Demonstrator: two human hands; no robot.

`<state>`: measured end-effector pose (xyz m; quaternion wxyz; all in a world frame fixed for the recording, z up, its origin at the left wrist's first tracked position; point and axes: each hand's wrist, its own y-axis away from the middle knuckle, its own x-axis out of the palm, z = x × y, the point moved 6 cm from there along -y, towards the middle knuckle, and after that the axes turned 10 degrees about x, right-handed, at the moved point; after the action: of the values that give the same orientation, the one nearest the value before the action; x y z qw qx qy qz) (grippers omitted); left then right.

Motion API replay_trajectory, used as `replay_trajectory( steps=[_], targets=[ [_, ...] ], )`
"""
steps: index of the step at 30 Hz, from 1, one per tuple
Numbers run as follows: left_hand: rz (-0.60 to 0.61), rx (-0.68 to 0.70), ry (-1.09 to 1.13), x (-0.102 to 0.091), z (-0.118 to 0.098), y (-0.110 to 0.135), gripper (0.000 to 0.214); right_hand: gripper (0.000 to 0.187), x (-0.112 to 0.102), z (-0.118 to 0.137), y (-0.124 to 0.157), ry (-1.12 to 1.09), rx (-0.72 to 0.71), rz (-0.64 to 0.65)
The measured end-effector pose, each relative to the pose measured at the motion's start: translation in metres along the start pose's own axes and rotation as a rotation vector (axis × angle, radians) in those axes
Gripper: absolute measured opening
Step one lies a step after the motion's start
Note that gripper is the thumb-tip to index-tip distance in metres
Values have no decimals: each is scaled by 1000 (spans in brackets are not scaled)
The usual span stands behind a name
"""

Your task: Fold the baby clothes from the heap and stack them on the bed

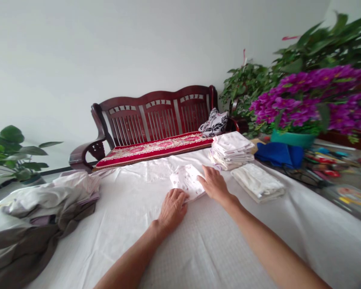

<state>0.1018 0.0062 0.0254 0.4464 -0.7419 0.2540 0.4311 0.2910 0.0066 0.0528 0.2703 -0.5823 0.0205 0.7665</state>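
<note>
A small folded white cloth with pink flowers (pixel 186 180) lies on the white-covered table (pixel 204 245). My left hand (pixel 172 208) rests on its near left corner, fingers curled down onto the fabric. My right hand (pixel 214 184) lies flat on its right side, fingers stretched out and pressing it. Just beyond my right hand stands a stack of folded white cloths (pixel 231 150). A second, lower folded pile (pixel 258 182) lies to the right of my right wrist.
A heap of loose grey and white clothes (pixel 39 212) covers the table's left end. Purple flowers in a green pot (pixel 293 138), a blue cloth (pixel 276 154) and cluttered small items fill the right side. A red wooden bench (pixel 156 132) stands behind the table.
</note>
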Motion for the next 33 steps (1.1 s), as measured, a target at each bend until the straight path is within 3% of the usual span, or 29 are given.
replay_trajectory(
  steps=[4,9,12,16,20,23,25,27,28,30,33],
  targets=[
    [24,-17,37,2,4,4,30,40,25,-5,2,123,-18,85],
    [-58,-57,217,0,11,9,26,36,25,-8,-1,85,-7,89],
    [-193,-188,395,-5,22,12,23,33,22,-6,-4,38,29,99],
    [-434,-451,796,-11,40,21,25,36,15,-4,-8,-145,191,199],
    [-578,-629,1269,-20,49,24,45,30,-17,36,-4,-395,141,148],
    [-567,-756,1607,-28,54,27,52,22,-42,87,14,-528,-41,101],
    [-536,-797,1732,-38,60,36,56,18,-44,123,30,-726,-259,273],
    [-527,-854,1779,-47,71,53,62,20,-38,141,41,-941,-401,438],
    [-519,-893,1791,-49,77,63,63,23,-33,141,41,-1021,-402,464],
    [-494,-953,1808,-51,88,83,61,26,-17,129,33,-1075,-296,398],
    [-462,-981,1796,-48,100,103,53,22,10,113,30,-944,-216,352]
  ],
)
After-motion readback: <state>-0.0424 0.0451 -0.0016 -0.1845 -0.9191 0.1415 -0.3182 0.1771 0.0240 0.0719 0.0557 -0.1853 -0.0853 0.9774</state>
